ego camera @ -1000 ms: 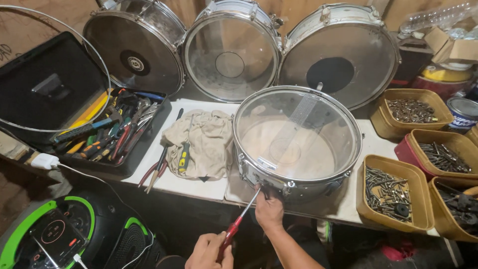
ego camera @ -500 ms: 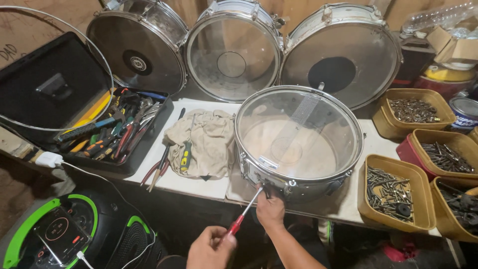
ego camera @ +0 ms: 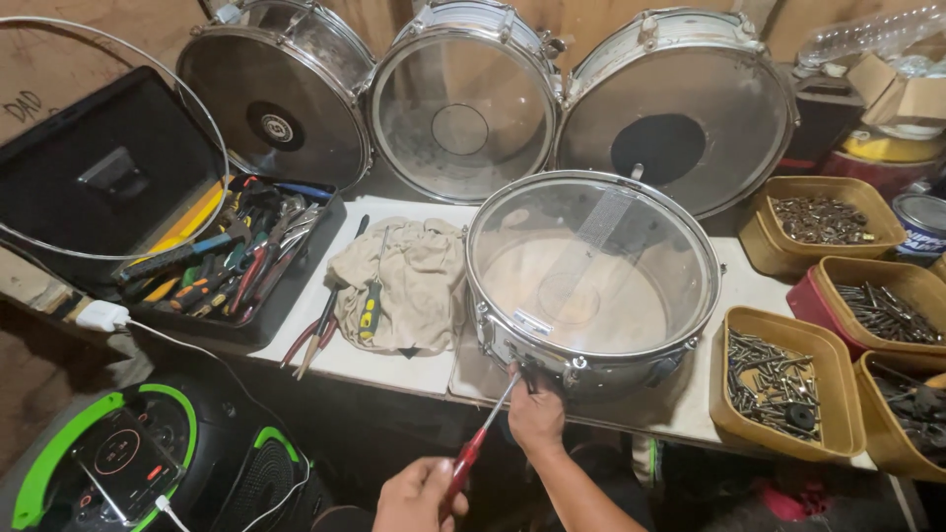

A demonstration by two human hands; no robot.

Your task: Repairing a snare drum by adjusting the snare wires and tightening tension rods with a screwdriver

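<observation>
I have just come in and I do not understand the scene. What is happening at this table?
A person works on a snare drum that lies flat on the table. The left hand holds a red-handled screwdriver, its tip at the metal fitting on the drum's near side. The right hand rests against that same side. A cloth, an open toolbox and trays of screws lie around.

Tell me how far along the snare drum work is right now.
Looks done: the clear head and metal hoop sit on the snare drum on the table. In hand: the left hand has a grip on a red-handled screwdriver, its tip at the hardware on the shell's near side, where the right hand steadies. Left: I cannot tell how many other fittings are still loose.
</observation>
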